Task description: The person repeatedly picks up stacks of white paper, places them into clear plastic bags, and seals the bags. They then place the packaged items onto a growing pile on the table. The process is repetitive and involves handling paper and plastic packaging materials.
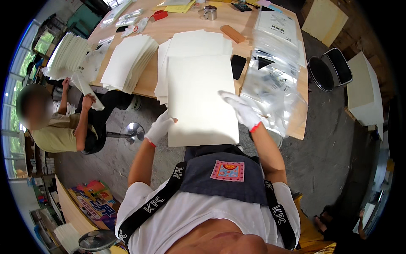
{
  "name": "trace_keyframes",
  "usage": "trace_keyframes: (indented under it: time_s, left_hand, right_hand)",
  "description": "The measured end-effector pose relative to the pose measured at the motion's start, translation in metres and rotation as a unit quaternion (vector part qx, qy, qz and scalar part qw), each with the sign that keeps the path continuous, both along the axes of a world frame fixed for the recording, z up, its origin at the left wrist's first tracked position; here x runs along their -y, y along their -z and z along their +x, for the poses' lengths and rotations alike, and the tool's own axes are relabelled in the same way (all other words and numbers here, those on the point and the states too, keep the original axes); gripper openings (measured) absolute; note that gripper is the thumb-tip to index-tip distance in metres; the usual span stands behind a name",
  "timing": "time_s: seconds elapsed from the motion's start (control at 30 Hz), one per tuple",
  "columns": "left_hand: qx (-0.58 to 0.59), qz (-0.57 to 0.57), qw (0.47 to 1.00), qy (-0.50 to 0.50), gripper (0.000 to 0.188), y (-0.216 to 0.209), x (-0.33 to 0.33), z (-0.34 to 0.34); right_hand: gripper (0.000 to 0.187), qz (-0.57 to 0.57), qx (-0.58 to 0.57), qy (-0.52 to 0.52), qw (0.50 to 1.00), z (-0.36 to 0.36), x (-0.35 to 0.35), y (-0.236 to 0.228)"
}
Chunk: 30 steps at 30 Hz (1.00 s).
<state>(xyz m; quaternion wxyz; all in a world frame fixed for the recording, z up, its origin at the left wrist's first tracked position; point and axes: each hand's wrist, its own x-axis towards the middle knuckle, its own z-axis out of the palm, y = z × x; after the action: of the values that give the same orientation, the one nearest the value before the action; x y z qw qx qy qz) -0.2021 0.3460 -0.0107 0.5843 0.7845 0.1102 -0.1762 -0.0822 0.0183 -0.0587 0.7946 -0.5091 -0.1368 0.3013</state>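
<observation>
Head view: white sheet point(203, 101) serving as landmark, its lower part jutting past the near edge of the counter point(182, 20), its far end overlapping a loose paper stack point(196, 41); whether it is touching that stack, cannot tell. Left hand point(160, 128), gloved, is closing on the sheet's left edge low down, bare thumb tip showing on top, fingers going out of sight beneath; it is probably bearing the weight where the counter gives no support. Right hand point(240, 108), also gloved, is lying open across the sheet's right edge, fingers extended over the face, nothing being pinched that I can see; likely steadying rather than lifting. Both forearms are rising from below the sheet, angling in from either side, the right one bent more at the elbow. Left of the sheet, another paper stack point(127, 62) is fanning along the counter, perhaps spread so single pieces separate easily. Right of the sheet, a dark phone point(238, 67) is lying close by, with clear plastic bags point(270, 80) beyond. Well left of the sheet, a seated co-worker point(57, 133) is holding a narrow white piece point(91, 95).
</observation>
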Motion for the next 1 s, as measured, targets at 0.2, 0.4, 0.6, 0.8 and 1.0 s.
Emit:
trace_keyframes:
  time_s: [0.2, 0.4, 0.6, 0.8, 1.0]
  left_hand:
    - [0.325, 0.273, 0.882, 0.206, 0.109, -0.035, 0.127, -0.001]
    - [0.507, 0.098, 0.801, 0.303, 0.084, -0.085, 0.200, 0.042]
    - [0.344, 0.142, 0.907, 0.196, 0.080, -0.072, 0.294, 0.136]
    - [0.242, -0.150, 0.909, 0.303, 0.044, -0.027, 0.351, 0.227]
    - [0.250, -0.169, 0.897, 0.321, 0.034, -0.055, 0.346, 0.182]
  right_hand:
    - [0.061, -0.243, 0.206, 0.120, 0.940, -0.050, -0.010, -0.071]
    - [0.029, -0.207, 0.126, 0.356, 0.902, -0.101, 0.070, -0.144]
    - [0.034, -0.446, 0.213, 0.445, 0.747, -0.167, 0.173, -0.155]
    - [0.031, -0.639, 0.305, 0.305, 0.636, -0.203, 0.205, -0.112]
    - [0.019, -0.736, 0.257, 0.195, 0.596, -0.164, 0.198, -0.072]
